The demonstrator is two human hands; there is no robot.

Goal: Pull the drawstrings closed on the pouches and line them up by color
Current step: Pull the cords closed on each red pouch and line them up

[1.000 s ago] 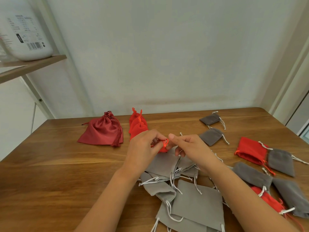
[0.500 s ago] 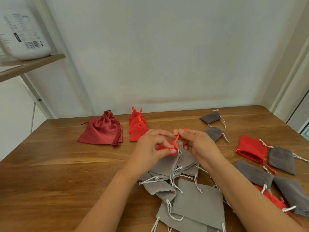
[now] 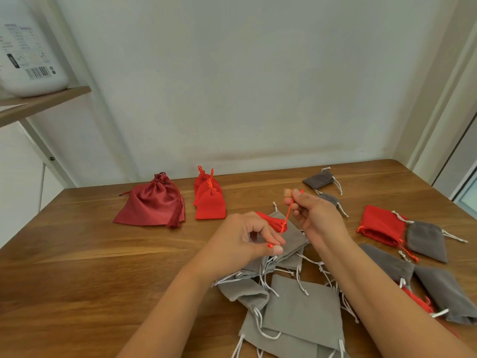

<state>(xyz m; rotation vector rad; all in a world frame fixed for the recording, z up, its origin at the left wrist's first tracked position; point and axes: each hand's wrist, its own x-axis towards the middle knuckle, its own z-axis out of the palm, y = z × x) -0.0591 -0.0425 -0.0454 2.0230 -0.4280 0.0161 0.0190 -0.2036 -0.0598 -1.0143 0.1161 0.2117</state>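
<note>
**Both hands on the red pouch's cords**

Your left hand [image 3: 240, 244] is over the middle of the worktop [image 3: 103, 267], with thumb and forefinger pinched on a cord end [image 3: 270, 245]. Your right hand [image 3: 318, 218] is just to the right and a little farther off. Its fingers [image 3: 298, 200] are clamped on the cord [image 3: 287, 215], which runs taut and slanted down to the red pouch [image 3: 272, 220].

That pouch sits between your hands, partly hidden behind the left one and over the grey pile [image 3: 302, 306]. You cannot tell from here whether it touches the grey fabric below.

At the far left lies a satin pouch [image 3: 152, 205], cinched. Just right of it, three red pouches [image 3: 209, 202] overlap in a row, tops drawn shut. At the far right are two dark grey pouches [image 3: 320, 179], one partly behind your right hand. On the right, a flat red pouch [image 3: 379, 226] touches a grey pouch [image 3: 426, 244]. More pouches lie nearer, beside your right forearm.
</note>
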